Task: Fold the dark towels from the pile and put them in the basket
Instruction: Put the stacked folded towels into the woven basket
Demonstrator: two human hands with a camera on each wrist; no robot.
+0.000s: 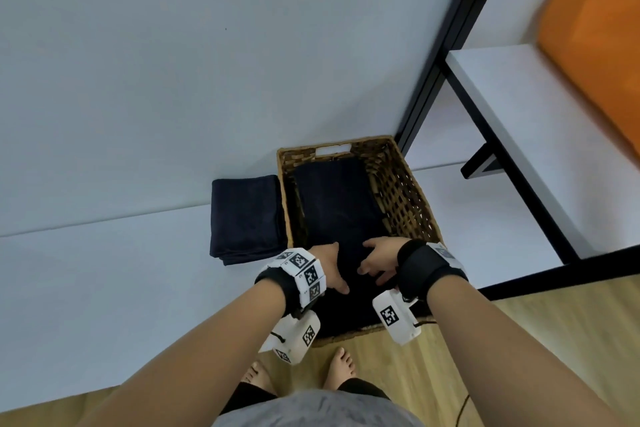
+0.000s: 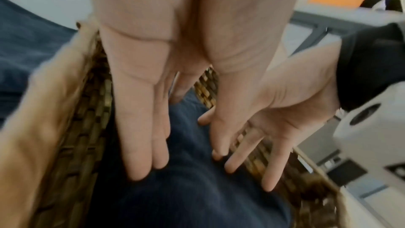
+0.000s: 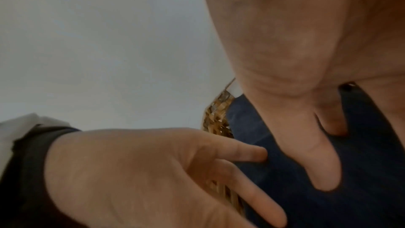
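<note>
Two hands down in the basket point(image 1: 408, 194): left hand point(image 1: 333, 269) and right hand point(image 1: 379, 258) both flat-fingered on the folded dark towel point(image 1: 337, 208) inside, nothing pinched or gripped; left-wrist view shows straight fingers point(image 2: 140, 145) pressing the cloth, right fingers splayed along its right edge beside the weave. Towel in the basket's left part, gap to the right wall. Second folded dark towel point(image 1: 246, 215) on the white surface point(image 1: 104, 270), touching the basket's left wall. Judged soft, light, limp, slightly grippy terry-like nap; will sag if lifted by one corner. Best taken under both long folded edges, palms supporting. Basket: stiff woven brown wicker, rectangular, cut-out handle at far end; could snag loose loops.
</note>
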